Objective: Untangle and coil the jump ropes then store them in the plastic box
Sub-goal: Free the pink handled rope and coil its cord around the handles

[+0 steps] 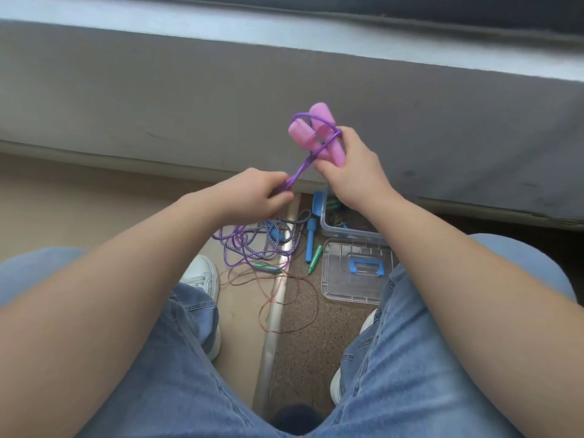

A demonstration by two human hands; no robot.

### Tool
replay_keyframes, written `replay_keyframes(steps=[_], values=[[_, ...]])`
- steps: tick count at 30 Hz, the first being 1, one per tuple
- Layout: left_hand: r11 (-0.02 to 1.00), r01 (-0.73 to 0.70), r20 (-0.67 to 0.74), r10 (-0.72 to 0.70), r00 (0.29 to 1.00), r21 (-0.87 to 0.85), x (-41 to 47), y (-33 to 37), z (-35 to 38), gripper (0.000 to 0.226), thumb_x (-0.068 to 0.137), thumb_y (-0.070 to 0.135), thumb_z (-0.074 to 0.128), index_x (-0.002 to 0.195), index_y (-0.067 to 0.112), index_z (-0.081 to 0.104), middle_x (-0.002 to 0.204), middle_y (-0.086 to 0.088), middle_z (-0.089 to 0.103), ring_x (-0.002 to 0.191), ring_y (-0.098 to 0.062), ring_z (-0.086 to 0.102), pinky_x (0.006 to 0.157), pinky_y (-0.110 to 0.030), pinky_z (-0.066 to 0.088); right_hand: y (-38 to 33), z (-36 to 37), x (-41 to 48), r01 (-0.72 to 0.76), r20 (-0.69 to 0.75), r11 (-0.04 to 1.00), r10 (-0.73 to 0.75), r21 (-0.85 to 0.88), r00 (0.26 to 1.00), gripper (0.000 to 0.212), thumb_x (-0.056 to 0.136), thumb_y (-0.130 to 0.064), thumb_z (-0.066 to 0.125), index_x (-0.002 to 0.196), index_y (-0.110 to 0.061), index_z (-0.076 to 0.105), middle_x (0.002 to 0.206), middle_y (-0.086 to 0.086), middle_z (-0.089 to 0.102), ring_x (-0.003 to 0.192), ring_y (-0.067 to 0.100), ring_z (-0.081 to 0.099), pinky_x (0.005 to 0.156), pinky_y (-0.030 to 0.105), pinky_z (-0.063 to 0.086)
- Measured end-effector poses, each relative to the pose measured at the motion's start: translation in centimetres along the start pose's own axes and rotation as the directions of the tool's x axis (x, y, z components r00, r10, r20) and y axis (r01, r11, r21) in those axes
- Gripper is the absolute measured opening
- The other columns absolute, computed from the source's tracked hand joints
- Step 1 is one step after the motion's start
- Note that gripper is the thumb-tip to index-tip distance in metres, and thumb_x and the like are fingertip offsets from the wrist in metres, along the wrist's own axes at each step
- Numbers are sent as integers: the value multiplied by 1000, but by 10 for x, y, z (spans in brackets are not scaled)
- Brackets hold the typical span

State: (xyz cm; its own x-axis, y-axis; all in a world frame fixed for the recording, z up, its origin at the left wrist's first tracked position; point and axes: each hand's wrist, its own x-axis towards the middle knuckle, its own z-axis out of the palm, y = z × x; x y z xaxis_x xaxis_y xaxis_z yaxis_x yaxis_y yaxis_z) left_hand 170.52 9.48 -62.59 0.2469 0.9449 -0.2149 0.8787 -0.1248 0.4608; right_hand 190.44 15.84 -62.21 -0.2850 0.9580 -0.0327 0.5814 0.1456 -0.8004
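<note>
The purple jump rope was up in the air in front of the person, its two pink handles bunched side by side and a loop of its cord wound across them. The right hand gripped the lower ends of both handles, fingers curled round them; how many turns of cord lay behind the handles could not be made out. From the handles the cord ran taut down and left to the left hand, which pinched it between thumb and fingertips; the exact hold was blurred. Below that hand the cord dropped to the floor and joined a tangle there.

In the tangle, between the person's feet, a blue-and-white braided rope crossed the purple loops, and one of its blue handles lay just right of the heap. A thin brownish clear cord spread in wide loops nearer the person, with green handles beside the blue one. Which cord belonged to which handle was hard to tell inside the knot.

The plastic box stood open on the floor to the right, partly hidden behind the right forearm; something green and coiled lay inside but was too covered to identify. Its clear lid with a blue carry handle lay flat just in front of it, the right edge cut off by the person's jeans. A white shoe showed at the left knee. A grey ledge ran across behind everything.
</note>
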Motion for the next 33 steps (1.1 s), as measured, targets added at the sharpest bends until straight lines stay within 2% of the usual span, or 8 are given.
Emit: replay_keyframes(steps=[3, 7, 15, 18, 23, 26, 30, 33], values=[[932, -196, -25, 214, 976, 305, 0, 8, -3, 28, 95, 40, 53, 78, 19, 60, 57, 6, 49, 62, -26, 57, 59, -33, 44, 4, 8, -3, -16, 119, 947, 57, -321, 991, 39, 92, -32, 63, 127, -23, 48, 109, 16, 64, 96, 40, 61, 79, 40, 50], [811, -191, -187, 344, 920, 553, 1, 17, -15, 52, 97, 59, 34, 62, 23, 48, 50, 3, 29, 53, -28, 40, 52, -28, 29, -4, 23, -19, 245, 356, 760, -19, -602, 934, 32, 94, -24, 57, 125, -24, 50, 103, 16, 61, 94, 42, 62, 71, 39, 47], [992, -88, -142, 101, 985, 89, 0, 6, -22, 66, 98, 60, 37, 58, 14, 63, 48, -1, 57, 54, -19, 52, 58, -32, 43, -16, 22, -26, 517, 694, 793, -173, -322, 699, 6, 79, -30, 69, 82, -34, 65, 78, -7, 67, 74, 6, 60, 66, 27, 50], [957, 44, -95, -74, 993, -287, 3, 2, -20, 68, 103, 53, 39, 54, 14, 66, 43, 5, 56, 44, -9, 47, 55, -23, 39, -20, 14, -32, 414, 658, 893, -208, -174, 724, 20, 80, -24, 79, 72, -33, 63, 65, -10, 62, 61, -3, 54, 56, 16, 40], [780, 143, -42, -212, 976, -610, -2, 9, -28, 32, 105, 17, 47, 75, 25, 53, 66, 3, 46, 53, -6, 43, 57, -20, 38, -23, 7, -29, 201, 485, 969, -245, 142, 839, 15, 77, -26, 85, 84, -20, 74, 71, 2, 68, 67, 4, 52, 66, 34, 51], [794, -35, -21, 27, 999, -607, -9, 19, -26, 31, 94, 4, 52, 97, 26, 74, 87, -19, 68, 69, -24, 65, 63, -39, 54, -16, 3, -19, 121, 346, 979, -172, 163, 922, 30, 71, -41, 84, 90, -19, 75, 72, 1, 68, 64, 6, 52, 62, 32, 45], [850, 152, -90, -227, 970, -503, -1, 6, -13, 31, 101, 35, 43, 86, 24, 67, 87, -8, 73, 82, -28, 71, 73, -46, 61, -8, 12, -14, 26, 200, 976, -71, 215, 977, 40, 70, -38, 86, 102, -23, 67, 81, -5, 68, 57, 4, 53, 59, 26, 42], [915, 153, -79, -196, 977, -374, 1, 3, -10, 20, 98, 29, 50, 108, 29, 67, 96, 4, 75, 77, -12, 69, 68, -30, 57, -6, 11, -12, -42, 139, 930, -10, 364, 990, 51, 76, -22, 80, 122, -21, 58, 87, -2, 66, 54, -1, 54, 51, 20, 42]])
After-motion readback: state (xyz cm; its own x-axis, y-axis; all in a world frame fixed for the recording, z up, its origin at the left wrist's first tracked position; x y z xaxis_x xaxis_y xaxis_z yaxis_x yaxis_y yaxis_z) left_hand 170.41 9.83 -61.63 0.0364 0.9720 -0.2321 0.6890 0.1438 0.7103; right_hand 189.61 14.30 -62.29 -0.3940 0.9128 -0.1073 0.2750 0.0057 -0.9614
